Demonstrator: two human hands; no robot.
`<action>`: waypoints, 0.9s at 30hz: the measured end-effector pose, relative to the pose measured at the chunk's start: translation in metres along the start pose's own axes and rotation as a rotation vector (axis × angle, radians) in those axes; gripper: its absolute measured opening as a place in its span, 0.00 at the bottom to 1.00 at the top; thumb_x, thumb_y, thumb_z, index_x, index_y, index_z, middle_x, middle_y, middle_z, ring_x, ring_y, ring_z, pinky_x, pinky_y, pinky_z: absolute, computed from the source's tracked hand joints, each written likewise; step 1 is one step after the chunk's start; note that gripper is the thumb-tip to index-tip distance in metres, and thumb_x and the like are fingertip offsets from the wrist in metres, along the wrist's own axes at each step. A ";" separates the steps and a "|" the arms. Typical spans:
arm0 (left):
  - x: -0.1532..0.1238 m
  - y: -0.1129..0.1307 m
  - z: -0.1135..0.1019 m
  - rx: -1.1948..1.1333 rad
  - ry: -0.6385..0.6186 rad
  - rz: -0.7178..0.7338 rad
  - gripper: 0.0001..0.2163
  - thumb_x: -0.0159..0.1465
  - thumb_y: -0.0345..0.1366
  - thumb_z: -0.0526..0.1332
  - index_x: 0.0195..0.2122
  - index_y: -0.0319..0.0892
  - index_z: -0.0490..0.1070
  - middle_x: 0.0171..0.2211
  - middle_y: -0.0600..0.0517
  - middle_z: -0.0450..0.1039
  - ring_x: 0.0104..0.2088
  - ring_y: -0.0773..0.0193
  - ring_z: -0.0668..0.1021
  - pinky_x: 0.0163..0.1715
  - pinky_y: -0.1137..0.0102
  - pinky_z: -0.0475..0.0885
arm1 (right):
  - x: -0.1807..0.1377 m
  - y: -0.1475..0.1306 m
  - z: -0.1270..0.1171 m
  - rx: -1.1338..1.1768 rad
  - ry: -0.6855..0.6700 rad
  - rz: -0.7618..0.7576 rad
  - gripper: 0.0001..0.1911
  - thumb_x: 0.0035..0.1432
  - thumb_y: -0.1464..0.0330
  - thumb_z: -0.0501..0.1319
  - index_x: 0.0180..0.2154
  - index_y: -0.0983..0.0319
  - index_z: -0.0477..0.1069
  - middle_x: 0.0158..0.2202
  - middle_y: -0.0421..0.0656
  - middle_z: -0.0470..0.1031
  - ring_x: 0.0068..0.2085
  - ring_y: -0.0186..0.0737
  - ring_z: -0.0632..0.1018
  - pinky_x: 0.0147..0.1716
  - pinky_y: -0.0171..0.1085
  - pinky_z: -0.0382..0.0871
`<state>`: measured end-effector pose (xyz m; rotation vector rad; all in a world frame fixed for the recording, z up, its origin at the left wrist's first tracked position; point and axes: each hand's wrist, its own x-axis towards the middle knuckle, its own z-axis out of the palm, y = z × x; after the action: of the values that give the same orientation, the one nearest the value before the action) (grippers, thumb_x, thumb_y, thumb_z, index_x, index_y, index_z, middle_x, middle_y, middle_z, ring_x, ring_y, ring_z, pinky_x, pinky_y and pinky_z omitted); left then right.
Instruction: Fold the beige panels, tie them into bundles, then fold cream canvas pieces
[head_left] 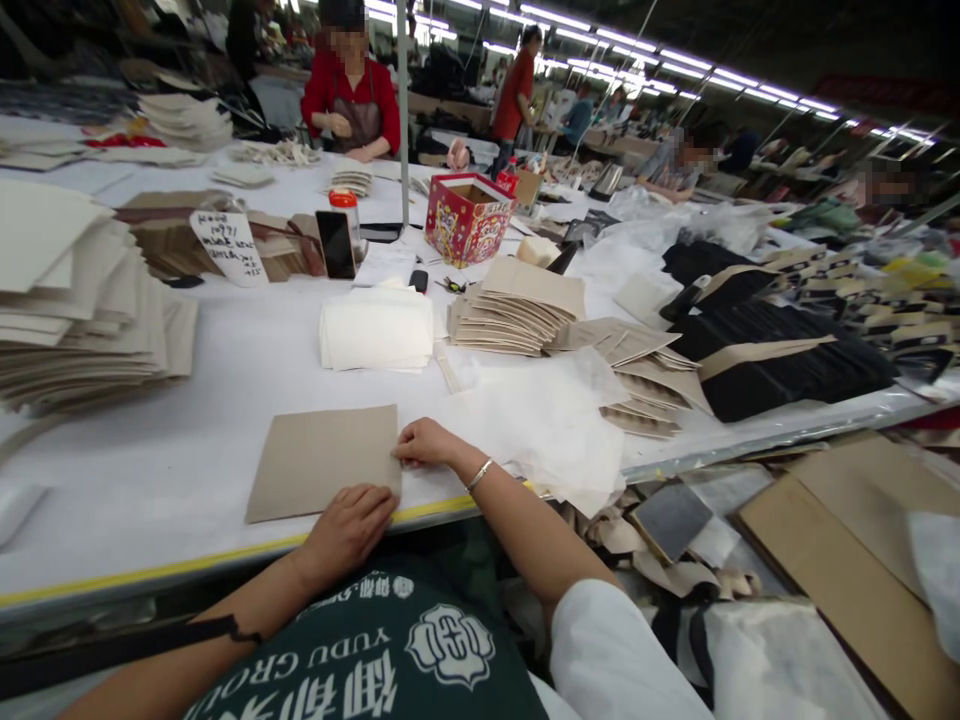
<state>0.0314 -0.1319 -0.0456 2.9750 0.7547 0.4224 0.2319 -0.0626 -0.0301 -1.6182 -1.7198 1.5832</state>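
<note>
A flat beige panel (322, 455), perhaps leather or fabric, lies on the white table (187, 440) by its front edge. My left hand (352, 525) rests with its fingers laid flat on the panel's lower right corner. At the right edge of the same panel, my right hand (427, 443) has its fingertips pinched together on the border. A bracelet circles my right wrist. Just right of that hand, a thin white sheet (540, 410) spreads over the table.
Tall stacked pale panels (82, 300) stand left. Ahead are white pieces (376, 330), beige panels (517, 305), a phone (335, 245) and a red box (469, 220). Black pieces (780, 350) lie right. Cardboard (847, 570) leans below the edge. A person in red (351, 100) sits opposite.
</note>
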 end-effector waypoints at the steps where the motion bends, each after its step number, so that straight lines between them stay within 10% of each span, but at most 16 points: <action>1: 0.001 -0.001 -0.001 -0.015 -0.006 -0.002 0.14 0.65 0.31 0.47 0.45 0.40 0.70 0.41 0.45 0.72 0.39 0.58 0.71 0.39 0.63 0.68 | 0.000 -0.001 0.001 -0.002 0.002 0.003 0.07 0.48 0.72 0.59 0.20 0.65 0.66 0.15 0.35 0.67 0.16 0.27 0.66 0.17 0.27 0.58; 27: 0.021 -0.010 0.019 -0.085 0.061 -0.184 0.11 0.66 0.36 0.47 0.40 0.40 0.67 0.41 0.45 0.71 0.42 0.59 0.73 0.45 0.63 0.71 | -0.002 -0.017 -0.011 -0.587 -0.079 -0.134 0.07 0.47 0.68 0.59 0.28 0.64 0.74 0.19 0.39 0.72 0.23 0.33 0.69 0.23 0.30 0.56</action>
<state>0.0500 -0.1129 -0.0593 2.7936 0.9804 0.5210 0.2321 -0.0546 -0.0115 -1.6397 -2.4404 1.1511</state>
